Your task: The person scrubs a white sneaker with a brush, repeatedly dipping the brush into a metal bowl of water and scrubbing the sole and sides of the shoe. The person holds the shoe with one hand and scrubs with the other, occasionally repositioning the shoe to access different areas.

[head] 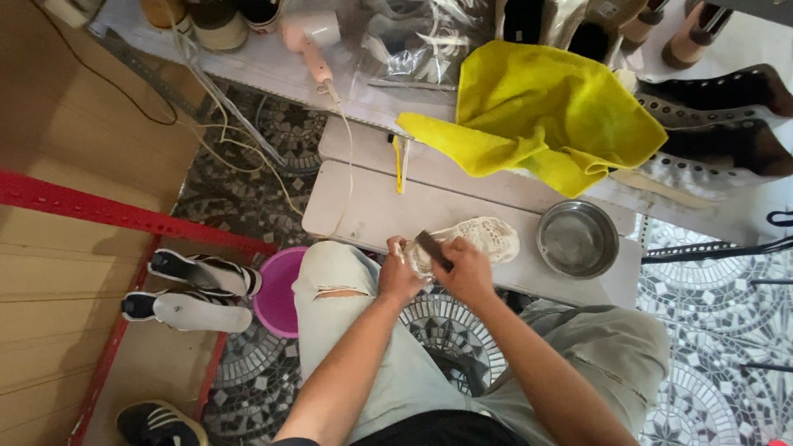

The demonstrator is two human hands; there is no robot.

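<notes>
bench (372, 211): steel bowl (577, 239) just right of the shoe, yellow cloth (545, 116) behind, pink tub (277, 289) below left. white shoe (483, 238) at front edge, gripped by left hand (401, 272); right hand (467, 268) closed around dark brush (433, 249), pressed on it.

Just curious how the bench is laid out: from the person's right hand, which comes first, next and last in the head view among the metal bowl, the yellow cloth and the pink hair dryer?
From the right hand:
1. Metal bowl, just to its right on the bench.
2. Yellow cloth, beyond the bowl, on the higher shelf.
3. Pink hair dryer, farthest, at the far left.
</notes>
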